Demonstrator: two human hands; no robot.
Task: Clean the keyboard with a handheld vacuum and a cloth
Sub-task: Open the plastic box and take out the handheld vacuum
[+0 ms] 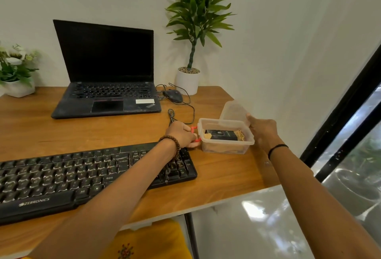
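Observation:
A black dusty keyboard (82,176) lies at the front left of the wooden desk (216,180). To its right stands a clear plastic box (226,145) with a black device (221,135) and a tan cloth (240,135) inside. My left hand (181,134) grips the box's red clasp (193,128) on its left side. My right hand (261,129) holds the clear lid (233,111), which is tilted up behind the box.
A black open laptop (105,73) sits at the back, with a wired mouse (174,95) and loose cable beside it. A potted plant (188,79) stands at the back right, a flower pot (17,85) at the back left. The desk edge is near the box.

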